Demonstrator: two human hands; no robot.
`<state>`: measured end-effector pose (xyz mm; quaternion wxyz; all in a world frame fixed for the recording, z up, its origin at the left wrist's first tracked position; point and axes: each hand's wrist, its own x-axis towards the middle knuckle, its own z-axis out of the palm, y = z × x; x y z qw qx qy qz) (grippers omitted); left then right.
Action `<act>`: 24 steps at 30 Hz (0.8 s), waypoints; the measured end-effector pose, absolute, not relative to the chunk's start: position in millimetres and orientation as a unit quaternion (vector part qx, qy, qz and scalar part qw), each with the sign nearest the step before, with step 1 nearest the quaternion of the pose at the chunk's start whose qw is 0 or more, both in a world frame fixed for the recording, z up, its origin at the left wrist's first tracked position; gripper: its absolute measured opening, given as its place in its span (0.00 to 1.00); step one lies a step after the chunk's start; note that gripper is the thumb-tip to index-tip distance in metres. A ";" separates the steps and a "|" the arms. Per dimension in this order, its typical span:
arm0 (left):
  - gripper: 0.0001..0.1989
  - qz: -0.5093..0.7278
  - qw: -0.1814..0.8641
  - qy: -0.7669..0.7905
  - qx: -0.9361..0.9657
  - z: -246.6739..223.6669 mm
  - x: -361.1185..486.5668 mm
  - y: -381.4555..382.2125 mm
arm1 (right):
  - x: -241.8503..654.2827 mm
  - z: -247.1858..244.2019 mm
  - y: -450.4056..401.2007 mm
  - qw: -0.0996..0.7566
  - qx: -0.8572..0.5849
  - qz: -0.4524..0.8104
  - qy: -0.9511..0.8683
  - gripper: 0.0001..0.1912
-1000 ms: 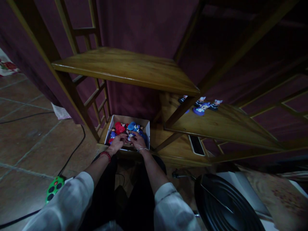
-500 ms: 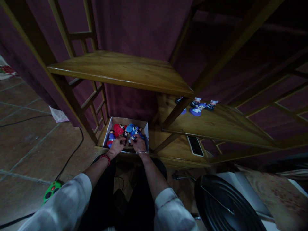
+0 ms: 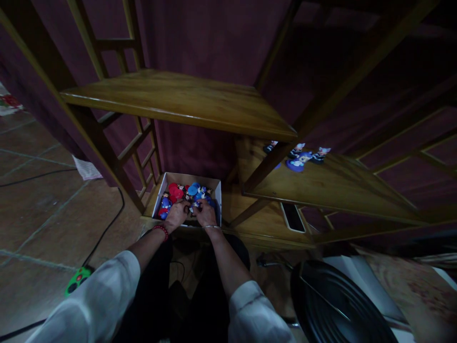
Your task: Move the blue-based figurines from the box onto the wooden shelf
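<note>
A shallow white cardboard box (image 3: 218, 190) on the low shelf holds several small figurines in red, blue and black. My left hand (image 3: 177, 213), a red bead bracelet at its wrist, reaches in over the front edge with its fingers bent together; what they pinch is hidden. Beside it my right hand (image 3: 206, 214), wearing a thin bangle, grips a small blue-and-white figurine (image 3: 194, 206) between thumb and fingers. Round red bases (image 3: 174, 190) and a blue base (image 3: 193, 189) lie behind the hands. A blue figurine (image 3: 165, 202) leans at the box's left side.
Several figurines (image 3: 299, 161) stand on the raised wooden shelf (image 3: 339, 183) at right. Below them lies a phone (image 3: 293, 216). An upper wooden shelf (image 3: 171, 102) overhangs the box. A black round stool seat (image 3: 339, 305) is at lower right, and a green controller (image 3: 77, 280) on the floor.
My left hand has shifted slightly right, closer to the figurine in my right hand. The view has moved a little; the box and its contents look much the same.
</note>
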<state>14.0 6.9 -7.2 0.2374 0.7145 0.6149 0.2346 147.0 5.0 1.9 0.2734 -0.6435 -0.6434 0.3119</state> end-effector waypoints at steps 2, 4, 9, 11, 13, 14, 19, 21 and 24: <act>0.15 0.232 0.236 0.614 0.716 -7.3 13.8 7.1 | 145.6 1.2 5.4 0.282 -0.637 0.327 -0.639 0.13; 0.15 0.229 0.236 0.614 0.718 -5.8 13.6 8.2 | 144.2 0.5 5.7 0.288 -0.633 0.336 -0.635 0.13; 0.15 0.219 0.241 0.619 0.715 -1.4 13.1 11.1 | 144.0 -1.2 7.7 0.285 -0.654 0.330 -0.618 0.12; 0.15 0.220 0.231 0.626 0.712 -1.4 13.1 10.0 | 144.8 -3.3 9.4 0.287 -0.654 0.333 -0.616 0.12; 0.15 0.221 0.221 0.630 0.711 -2.1 13.1 7.8 | 145.2 -6.5 11.3 0.290 -0.652 0.334 -0.617 0.12; 0.14 0.222 0.218 0.631 0.711 -2.7 13.0 6.8 | 145.1 -8.5 12.3 0.291 -0.652 0.332 -0.616 0.12; 0.15 0.249 0.243 0.654 0.672 -7.6 8.3 6.8 | 143.8 -15.4 14.9 0.310 -0.653 0.350 -0.595 0.14; 0.15 0.267 0.256 0.671 0.643 -10.4 4.8 8.5 | 143.8 -16.0 15.4 0.314 -0.645 0.363 -0.595 0.16; 0.16 0.280 0.263 0.689 0.615 -13.1 0.5 9.9 | 143.8 -17.6 16.6 0.307 -0.639 0.358 -0.607 0.16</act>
